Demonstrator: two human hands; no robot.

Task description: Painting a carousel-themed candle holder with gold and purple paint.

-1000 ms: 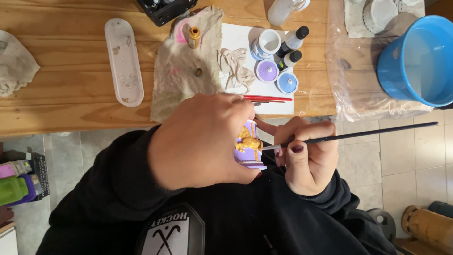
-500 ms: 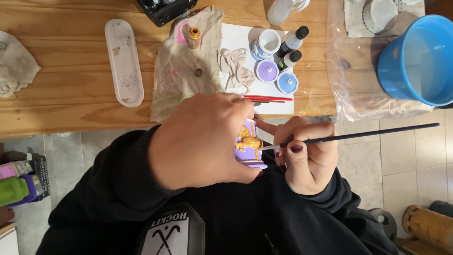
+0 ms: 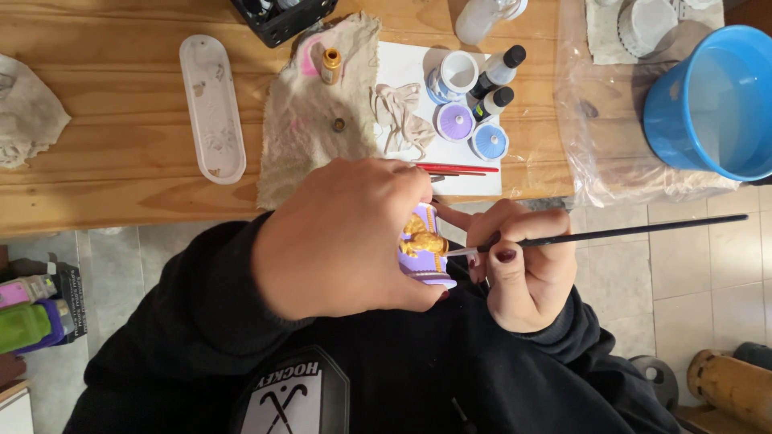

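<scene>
Nothing has shifted in the last second — the left hand [image 3: 346, 241] still wraps the purple figurine [image 3: 425, 255] (gold detail showing), while the right hand [image 3: 523, 269] keeps pinching the thin brush [image 3: 611, 234], tip held against it.

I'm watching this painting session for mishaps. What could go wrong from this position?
The left hand wraps the small purple and gold piece, so fingers could smudge wet paint. The thin brush in the right hand has its long handle reaching out toward the blue bucket; a knock might jolt the stroke. The piece is held off the wooden table, over the lap, so drips or a slip could land on the black sweatshirt.
</scene>
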